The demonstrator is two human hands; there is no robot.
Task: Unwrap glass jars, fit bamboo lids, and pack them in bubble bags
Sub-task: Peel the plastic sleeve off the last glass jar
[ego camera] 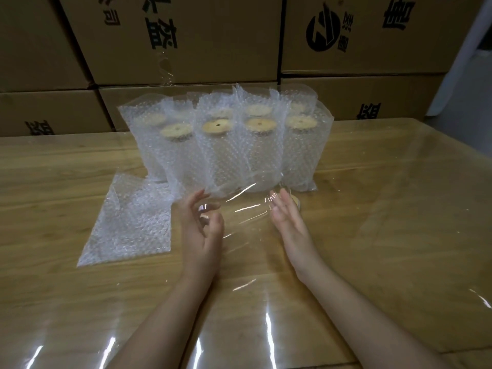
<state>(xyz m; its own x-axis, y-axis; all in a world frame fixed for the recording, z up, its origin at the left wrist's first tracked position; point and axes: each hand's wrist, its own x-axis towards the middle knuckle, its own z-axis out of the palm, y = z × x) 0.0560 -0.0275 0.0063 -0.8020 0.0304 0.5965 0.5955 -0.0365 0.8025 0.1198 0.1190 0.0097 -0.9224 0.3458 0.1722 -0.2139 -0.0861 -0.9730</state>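
Hands at mid-table, palms turned toward each other, apart.

Left hand [203, 230]: showed fingers curved and thumb bent in toward them; pinching something or not, could not be told through the blur. A small tan patch by the thumb, too smeared to name.

Right hand [286, 218]: held flat, fingers straight and lightly spread, palm facing left.

Clear film [242, 211]: lay glossy and creased between the two hands, reaching both or very nearly so. Wrapped round a jar or not, could not be told.

Loose bamboo lid [296, 203]: rested on the table just behind the right hand, mostly hidden by its fingers.

Bagged jars [262, 155]: stood upright in two rows of four beyond the hands, front row near the fingertips, back row touching or just behind it. Each sat inside a bubble bag [300, 158] with the bag mouth open above it.

Fitted bamboo lids [216, 126]: seen as round tan discs through the bags, each with a small dark hole at the centre.

Flat bubble bags [127, 222]: lay in a low pile left of the left hand, near it but apart, far corner close to the front row.

Wooden table [386, 166]: carried all of this under a clear glossy cover [269, 324].

Cardboard boxes [186, 35]: stacked as a wall behind the table, printed with black characters and a round logo.
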